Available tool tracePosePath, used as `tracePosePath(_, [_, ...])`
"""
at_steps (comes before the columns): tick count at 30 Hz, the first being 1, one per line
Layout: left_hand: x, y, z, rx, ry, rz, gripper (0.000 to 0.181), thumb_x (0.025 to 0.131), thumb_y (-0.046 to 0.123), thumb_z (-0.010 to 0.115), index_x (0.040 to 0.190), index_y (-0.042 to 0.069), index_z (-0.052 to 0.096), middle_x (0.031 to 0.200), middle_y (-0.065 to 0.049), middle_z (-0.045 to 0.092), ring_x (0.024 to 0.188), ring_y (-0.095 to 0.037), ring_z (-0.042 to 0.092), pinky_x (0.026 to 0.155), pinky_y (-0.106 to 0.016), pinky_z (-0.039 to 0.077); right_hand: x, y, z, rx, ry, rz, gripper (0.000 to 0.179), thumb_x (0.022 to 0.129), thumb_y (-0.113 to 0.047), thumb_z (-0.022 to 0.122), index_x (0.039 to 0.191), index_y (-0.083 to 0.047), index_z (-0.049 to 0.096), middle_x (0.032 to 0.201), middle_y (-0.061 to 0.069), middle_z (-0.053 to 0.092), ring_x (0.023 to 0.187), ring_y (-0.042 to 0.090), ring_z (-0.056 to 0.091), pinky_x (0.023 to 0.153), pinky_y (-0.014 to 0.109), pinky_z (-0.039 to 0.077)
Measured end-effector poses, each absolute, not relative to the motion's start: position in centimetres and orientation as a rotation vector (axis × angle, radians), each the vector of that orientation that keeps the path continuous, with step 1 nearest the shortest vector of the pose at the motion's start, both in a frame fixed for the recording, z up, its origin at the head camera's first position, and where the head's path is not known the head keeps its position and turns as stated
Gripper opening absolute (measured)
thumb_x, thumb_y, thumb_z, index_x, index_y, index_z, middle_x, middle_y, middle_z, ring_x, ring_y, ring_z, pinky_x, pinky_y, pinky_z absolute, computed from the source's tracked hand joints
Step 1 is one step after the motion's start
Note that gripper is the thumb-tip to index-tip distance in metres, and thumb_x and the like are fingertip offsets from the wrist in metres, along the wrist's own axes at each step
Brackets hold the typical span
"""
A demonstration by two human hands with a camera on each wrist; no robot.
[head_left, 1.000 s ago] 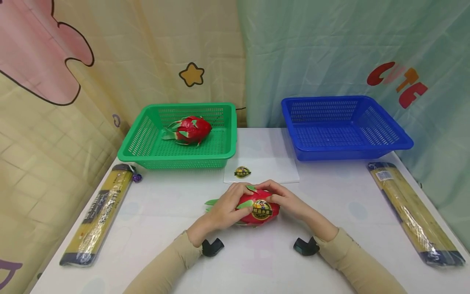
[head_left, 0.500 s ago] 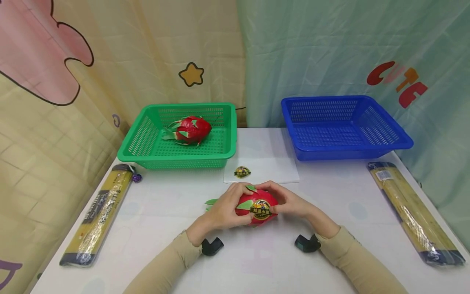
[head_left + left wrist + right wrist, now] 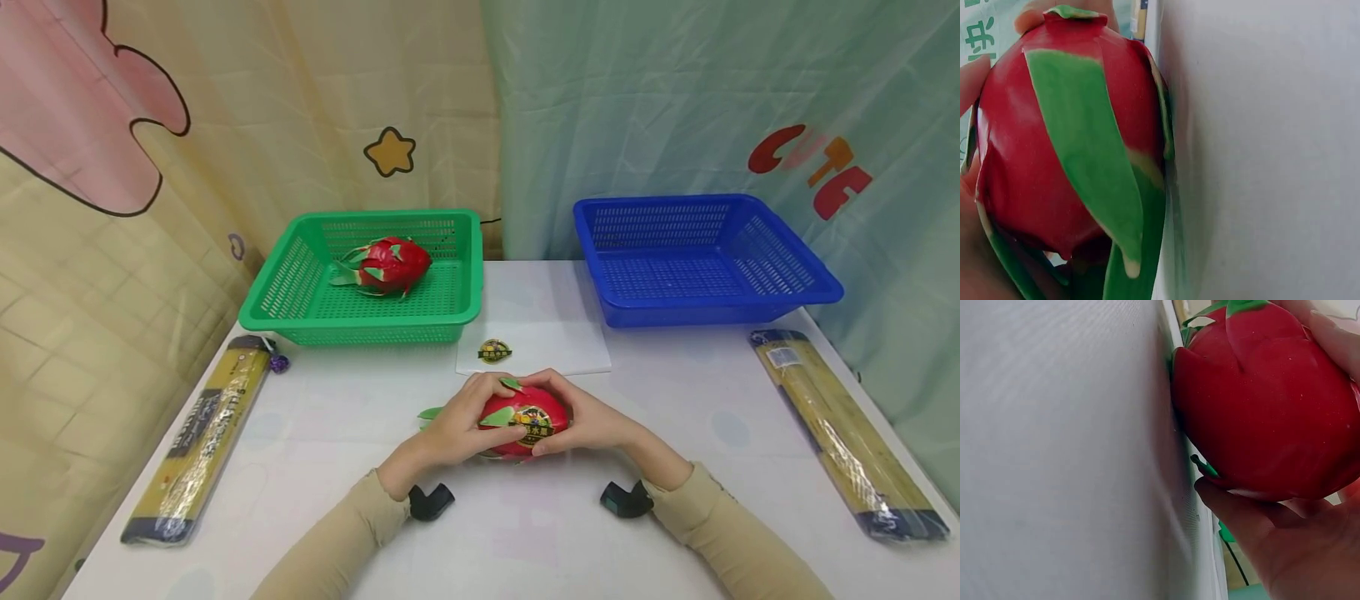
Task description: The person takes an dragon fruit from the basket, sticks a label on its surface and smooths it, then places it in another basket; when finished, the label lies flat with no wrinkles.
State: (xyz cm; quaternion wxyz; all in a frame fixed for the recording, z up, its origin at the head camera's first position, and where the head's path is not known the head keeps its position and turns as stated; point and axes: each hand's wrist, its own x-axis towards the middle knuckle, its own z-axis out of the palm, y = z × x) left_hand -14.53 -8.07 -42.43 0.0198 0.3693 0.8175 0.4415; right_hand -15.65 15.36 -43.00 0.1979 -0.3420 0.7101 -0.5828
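A red dragon fruit (image 3: 547, 400) with green scales lies on the white table, between both hands. A round dark-and-gold sticker (image 3: 534, 422) is on its near side. From the left, my left hand (image 3: 448, 432) holds the stem end, thumb across the front and fingers over the top. My right hand (image 3: 600, 423) grips the rounded end, its thumb by the sticker's lower edge. Broad green scales of the dragon fruit (image 3: 1016, 175) fill much of the left wrist view. In the right wrist view the dragon fruit (image 3: 1266, 406) sits between thumb and fingers.
A green basket (image 3: 360, 321) holding another dragon fruit (image 3: 393, 265) stands back left. Back right is a blue basket (image 3: 720, 317). A white sheet (image 3: 555, 346) bearing a similar sticker (image 3: 495, 351) lies between. Long wrapped packs flank both sides, one left (image 3: 198, 442), one right (image 3: 847, 433).
My right thumb has come down onto the fruit's near face beside the sticker. The left thumb has shifted across the sticker's left part. The fruit stays in place.
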Motion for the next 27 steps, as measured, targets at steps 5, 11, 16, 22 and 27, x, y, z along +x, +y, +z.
tracePosePath(5, [-14.7, -8.5, -42.1, 1.088, 2.414, 1.401, 0.026, 0.092, 0.028, 0.059, 0.111, 0.019, 0.045, 0.135, 0.004, 0.042, 0.120, -0.013, 0.036, 0.096, -0.041, 0.039, -15.6, 15.4, -42.6, -0.937, 2.007, -1.591, 0.076, 0.074, -0.007, 0.079, 0.137, -0.015, 0.036, 0.129, 0.007, 0.048, 0.113, 0.026, 0.050, 0.088, 0.036, 0.049])
tracePosePath(11, [-14.6, -8.6, -41.8, 1.084, 2.366, 1.383, 0.023, 0.094, 0.026, 0.057, 0.112, 0.017, 0.045, 0.132, 0.002, 0.043, 0.119, -0.015, 0.037, 0.096, -0.042, 0.038, -15.6, 16.0, -42.1, -0.908, 2.143, -1.420, 0.081, 0.074, -0.020, 0.080, 0.142, -0.025, 0.037, 0.131, -0.001, 0.048, 0.113, 0.021, 0.049, 0.088, 0.035, 0.047])
tracePosePath(16, [-14.2, -8.4, -41.3, 1.096, 2.328, 1.360, 0.021, 0.095, 0.028, 0.055, 0.114, 0.019, 0.050, 0.128, 0.004, 0.047, 0.118, -0.013, 0.040, 0.094, -0.037, 0.041, -15.8, 17.3, -41.7, -0.987, 2.180, -1.311, 0.082, 0.072, -0.027, 0.082, 0.142, -0.022, 0.040, 0.134, -0.001, 0.048, 0.113, 0.020, 0.050, 0.090, 0.034, 0.046])
tracePosePath(22, [-14.4, -8.3, -41.4, 1.184, 2.301, 1.385, 0.023, 0.096, 0.025, 0.055, 0.118, 0.018, 0.059, 0.122, 0.006, 0.057, 0.107, -0.009, 0.052, 0.089, -0.031, 0.045, -16.5, 19.8, -40.8, -1.071, 2.001, -1.322, 0.075, 0.076, -0.015, 0.079, 0.140, -0.009, 0.043, 0.135, 0.008, 0.049, 0.114, 0.019, 0.050, 0.090, 0.033, 0.047])
tracePosePath(27, [-15.4, -8.7, -41.9, 1.145, 2.356, 1.416, 0.022, 0.095, 0.019, 0.057, 0.113, 0.008, 0.062, 0.112, -0.003, 0.063, 0.094, -0.010, 0.059, 0.083, -0.028, 0.048, -17.4, 23.0, -40.2, -1.101, 1.812, -1.398, 0.070, 0.078, -0.001, 0.071, 0.140, 0.001, 0.039, 0.135, 0.010, 0.049, 0.114, 0.020, 0.051, 0.088, 0.036, 0.049])
